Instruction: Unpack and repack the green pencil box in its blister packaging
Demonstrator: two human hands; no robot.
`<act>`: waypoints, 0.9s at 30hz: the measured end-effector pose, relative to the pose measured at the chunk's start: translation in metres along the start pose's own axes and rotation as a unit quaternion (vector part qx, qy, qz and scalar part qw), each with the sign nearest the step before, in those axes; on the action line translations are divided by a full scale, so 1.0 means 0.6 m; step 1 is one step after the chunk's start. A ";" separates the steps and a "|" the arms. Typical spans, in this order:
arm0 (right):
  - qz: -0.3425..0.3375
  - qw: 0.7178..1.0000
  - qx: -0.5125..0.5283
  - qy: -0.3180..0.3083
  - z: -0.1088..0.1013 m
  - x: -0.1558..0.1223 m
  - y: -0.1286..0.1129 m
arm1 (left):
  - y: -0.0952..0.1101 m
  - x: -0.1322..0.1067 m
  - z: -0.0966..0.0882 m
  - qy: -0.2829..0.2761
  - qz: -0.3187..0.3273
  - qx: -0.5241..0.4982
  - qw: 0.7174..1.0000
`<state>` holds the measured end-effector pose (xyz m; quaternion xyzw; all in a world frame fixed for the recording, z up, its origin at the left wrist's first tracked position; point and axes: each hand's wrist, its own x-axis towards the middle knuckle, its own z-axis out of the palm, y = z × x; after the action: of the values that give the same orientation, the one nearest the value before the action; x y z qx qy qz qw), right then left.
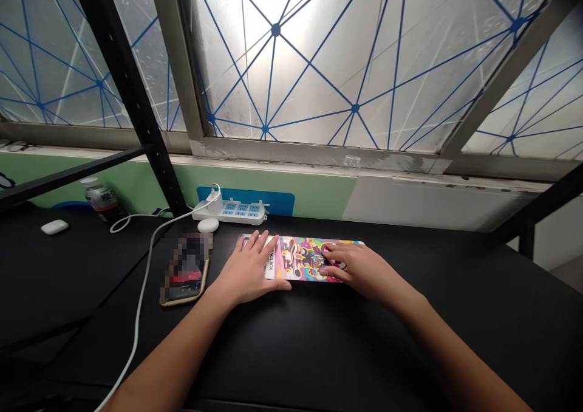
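1. Black desk (319,351) fills the foreground, and both forearms reach forward across it
2. Left hand (248,272) lies flat, fingers spread, on the left end of a colourful pencil box (303,259) at mid-desk; right hand (362,269) rests bent fingertips on its right half, pinching nothing
3. The box looks light, stiff and slick; its long edges seem best for a grasp
4. Beyond: phone (184,272), power strip (230,211), frosted window (319,65)

On the white end strip of the flat, brightly printed pink-and-yellow cardboard box (303,259) lying on the black table (319,339), black capitals running sideways read "CIL BOX", the letters before them hidden under the left hand (249,272); the label print on the dark plastic bottle (101,198) is too small to read.
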<state>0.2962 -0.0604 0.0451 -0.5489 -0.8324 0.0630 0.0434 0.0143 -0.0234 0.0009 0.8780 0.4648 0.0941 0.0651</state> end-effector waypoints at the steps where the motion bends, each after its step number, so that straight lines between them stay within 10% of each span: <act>1: -0.007 1.000 -0.010 0.028 0.011 0.004 -0.009 | 0.000 0.000 0.000 0.000 -0.002 -0.003 1.000; 7: -0.078 0.996 0.041 0.002 0.067 0.019 -0.063 | -0.009 0.000 0.001 -0.001 -0.014 -0.012 1.000; 18: 0.034 0.985 0.128 -0.110 -0.032 -0.008 0.052 | -0.016 0.001 -0.005 -0.007 -0.016 -0.010 1.000; 27: -0.016 1.000 -0.024 0.012 0.087 0.029 -0.033 | -0.006 0.001 -0.006 -0.007 -0.055 0.015 0.998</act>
<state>0.2639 -0.0551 -0.0033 -0.5375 -0.8415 0.0359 0.0415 0.0111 -0.0211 0.0037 0.8529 0.5130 0.0767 0.0600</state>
